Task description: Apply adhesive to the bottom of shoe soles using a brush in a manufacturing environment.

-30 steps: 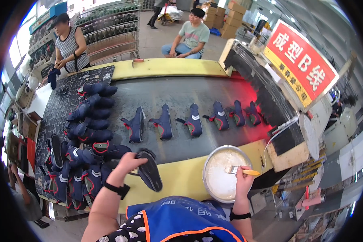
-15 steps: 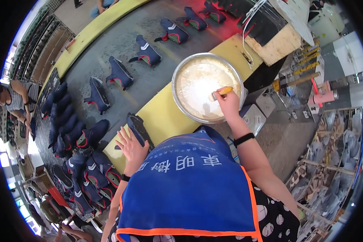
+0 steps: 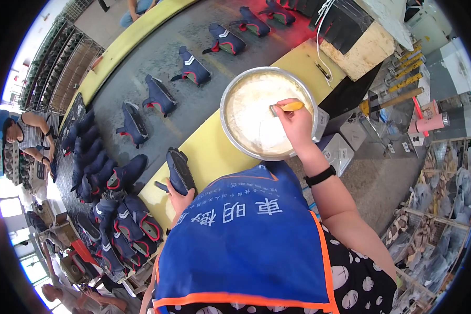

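My left hand [image 3: 181, 201] is closed round the near end of a dark navy shoe [image 3: 179, 168], which lies sole up on the yellow ledge by my apron. Its fingers are partly hidden behind the shoe. In my right hand [image 3: 297, 125] is a brush with a yellow handle [image 3: 293, 106], pinched between thumb and fingers over a wide metal bowl [image 3: 230, 137]. A creamy white liquid [image 3: 256, 112] fills much of the bowl; the brush's tip is down at it, and I cannot tell how deep.
Several navy shoes with red edging, one here [image 3: 193, 68], stand in a row along the grey belt [image 3: 157, 57]. More shoes are heaped at the left [image 3: 123, 230]. A red-lit machine [image 3: 345, 31] stands far right. Another person [image 3: 34, 131] works at the left.
My left hand has gone from spread fingers beside the shoe to a grip on its near end. My right hand has shifted slightly up and left with the brush inside the bowl.
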Tool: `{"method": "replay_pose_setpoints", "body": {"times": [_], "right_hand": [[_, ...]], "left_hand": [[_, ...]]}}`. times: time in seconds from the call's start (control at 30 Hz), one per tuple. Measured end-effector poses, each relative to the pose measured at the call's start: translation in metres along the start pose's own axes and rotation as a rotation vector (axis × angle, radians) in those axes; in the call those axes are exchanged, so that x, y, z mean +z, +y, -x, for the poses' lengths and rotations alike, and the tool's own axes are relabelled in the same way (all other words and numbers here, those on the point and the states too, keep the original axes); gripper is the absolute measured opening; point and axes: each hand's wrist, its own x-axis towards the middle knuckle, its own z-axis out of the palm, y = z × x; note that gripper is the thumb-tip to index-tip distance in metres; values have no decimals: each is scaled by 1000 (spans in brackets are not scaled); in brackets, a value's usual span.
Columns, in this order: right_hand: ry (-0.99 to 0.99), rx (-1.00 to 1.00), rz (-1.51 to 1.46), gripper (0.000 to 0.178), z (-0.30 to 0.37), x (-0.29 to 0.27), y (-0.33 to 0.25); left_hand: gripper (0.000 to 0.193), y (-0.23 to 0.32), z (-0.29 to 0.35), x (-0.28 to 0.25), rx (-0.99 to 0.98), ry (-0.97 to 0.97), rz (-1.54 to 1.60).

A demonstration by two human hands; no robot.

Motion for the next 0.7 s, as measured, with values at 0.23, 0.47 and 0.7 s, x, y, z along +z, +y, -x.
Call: {"method": "replay_pose_setpoints", "body": {"times": [0.23, 0.47, 0.7], "right_hand": [[-2, -104, 67, 18, -2, 0, 39], [0, -42, 335, 19, 1, -13, 62], [-52, -399, -30, 12, 12, -37, -42]], "left_hand": [[76, 67, -21, -76, -54, -669, 991], [72, 181, 5, -134, 203, -970, 776], [69, 245, 9, -116, 115, -1245, 522]]}}
